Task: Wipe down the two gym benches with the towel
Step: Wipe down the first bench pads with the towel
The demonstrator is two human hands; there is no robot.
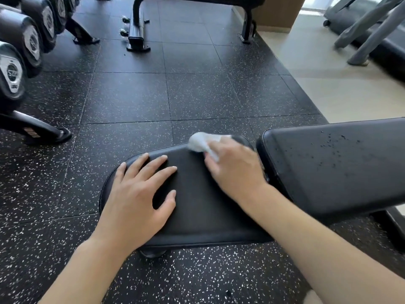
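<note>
While left hand (135, 194) lies flat, fingers spread, on desk seat pad (197, 207), right hand (234, 170) grips towel (200, 142).
Towel bunched at pad's 12 o'clock edge, sticking out beyond right fingertips; backrest (335, 165) at 3 o'clock.

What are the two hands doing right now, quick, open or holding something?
Left hand: open, fingers spread flat on the bench seat pad.
Right hand: holding the white towel, pressing it on the seat pad's far edge.

head view, looking forward-down, close over bench seat (197, 205).
</note>
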